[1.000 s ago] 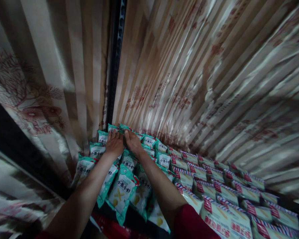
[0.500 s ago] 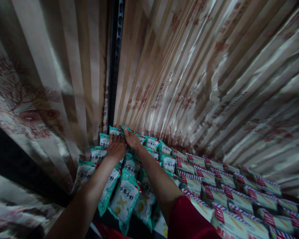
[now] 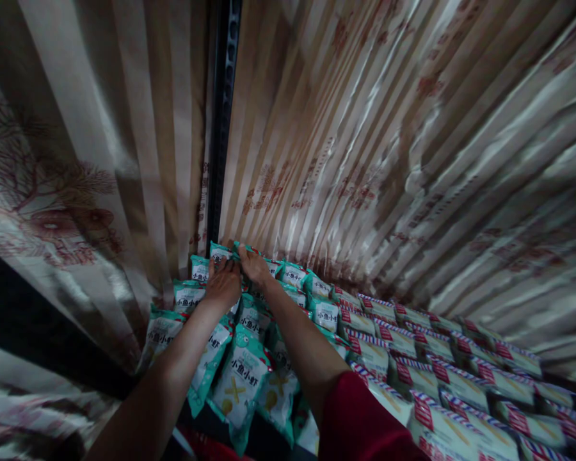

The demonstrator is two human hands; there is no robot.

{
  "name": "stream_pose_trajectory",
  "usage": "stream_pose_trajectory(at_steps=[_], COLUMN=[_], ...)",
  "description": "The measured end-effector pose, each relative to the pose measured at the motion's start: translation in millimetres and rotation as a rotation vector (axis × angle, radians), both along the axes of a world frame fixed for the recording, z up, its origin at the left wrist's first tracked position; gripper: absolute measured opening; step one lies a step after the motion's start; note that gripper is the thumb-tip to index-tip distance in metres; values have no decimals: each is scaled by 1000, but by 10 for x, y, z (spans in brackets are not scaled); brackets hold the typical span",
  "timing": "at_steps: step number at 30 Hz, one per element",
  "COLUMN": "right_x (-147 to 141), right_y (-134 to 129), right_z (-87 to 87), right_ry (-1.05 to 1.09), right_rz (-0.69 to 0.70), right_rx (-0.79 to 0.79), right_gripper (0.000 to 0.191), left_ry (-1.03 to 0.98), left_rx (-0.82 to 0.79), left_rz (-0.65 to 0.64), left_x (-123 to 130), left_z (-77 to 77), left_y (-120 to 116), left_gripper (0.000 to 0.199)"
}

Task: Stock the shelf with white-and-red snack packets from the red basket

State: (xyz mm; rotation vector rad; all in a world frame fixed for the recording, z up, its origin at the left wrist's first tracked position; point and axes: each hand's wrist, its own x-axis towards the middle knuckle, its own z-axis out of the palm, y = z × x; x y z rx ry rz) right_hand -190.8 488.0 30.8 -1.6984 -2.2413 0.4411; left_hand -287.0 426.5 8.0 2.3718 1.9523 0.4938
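Observation:
Teal-and-white snack bags (image 3: 242, 381) stand in rows in the corner, printed with dark lettering and yellow snack pictures. My left hand (image 3: 224, 282) reaches to the back rows and rests over the bags there, its fingers stretched forward and a little apart. Just right of it, my right hand (image 3: 254, 266) is at a back-row snack bag (image 3: 242, 246), its fingers closed against the top of the bag. The palm side of both hands is hidden. My forearms cover part of the front bags.
White bags with red labels and striped top edges (image 3: 441, 426) fill rows on the right. Striped, printed sheeting (image 3: 365, 128) hangs behind and at the left (image 3: 62, 160). A dark perforated metal post (image 3: 223, 115) stands in the corner. A dark bar (image 3: 43, 320) crosses the lower left.
The fingers of my left hand have shifted slightly on the bags. My right hand stays almost in place, and the rows of bags look the same.

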Motion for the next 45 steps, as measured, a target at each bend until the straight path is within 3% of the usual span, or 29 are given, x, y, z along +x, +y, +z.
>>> stream_pose_trajectory(at_steps=[3,8,14,23,28,38,45], right_x=[38,258,466,378,324,190,218], right_y=[-9,-55,-167,-302,-268,-154,-164], right_z=[-4,-22,7,92,48,-95,-98], right_ry=[8,-62,-148,-285,-303,-326,-272], right_rz=[16,38,39,0,41,-39,-40], right_rx=[21,148,181,201,203,201,200], right_gripper=[63,33,32,23,20,25,27], left_ry=[11,26,3,-5,-23,11,28], left_rx=[2,-30,-14,-39,-64,-83,-75], left_rz=[0,14,-73,-95,-168,-161,-217], left_x=[0,-3,-105,-292,-251,-293,-297], left_z=[-14,25,115,123,127,90,93], left_y=[2,-11,-4,-68,-114,-59,-11], left_gripper=[40,41,40,38,35,43,29])
